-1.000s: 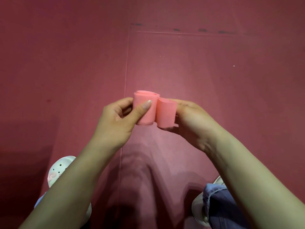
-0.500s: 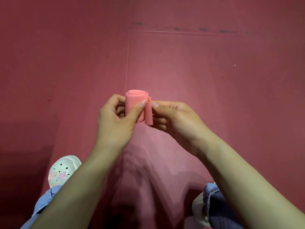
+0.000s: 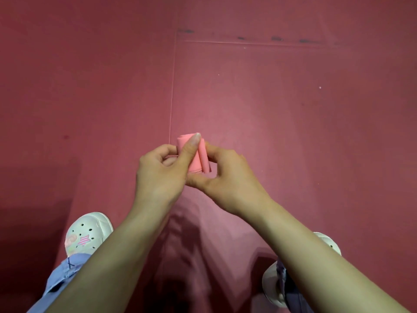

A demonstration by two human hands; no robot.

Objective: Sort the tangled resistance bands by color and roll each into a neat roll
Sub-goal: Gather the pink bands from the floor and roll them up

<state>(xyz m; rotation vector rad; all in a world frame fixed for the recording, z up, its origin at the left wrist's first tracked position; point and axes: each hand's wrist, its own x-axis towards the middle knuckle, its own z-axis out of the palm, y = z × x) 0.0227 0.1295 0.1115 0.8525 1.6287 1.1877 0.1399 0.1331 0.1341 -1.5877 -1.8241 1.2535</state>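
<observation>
A pink resistance band (image 3: 195, 159), wound into a small tight roll, is held in the air between both hands at the centre of the head view. My left hand (image 3: 161, 170) grips the roll, its thumb laid across the front and its fingers curled behind. My right hand (image 3: 228, 177) pinches the last loose flap of the band against the roll's right side, thumb underneath and fingers on top. No other bands are in view.
Dark red floor mats (image 3: 270, 109) cover the ground, with seams running up the middle and across the back. My white clog shoes (image 3: 86, 233) and blue trouser legs (image 3: 65, 274) stand at the lower left and lower right.
The loose tail at the roll's right has been wound in, shrinking from a wide flap to a narrow one. My right hand has closed in against the roll.
</observation>
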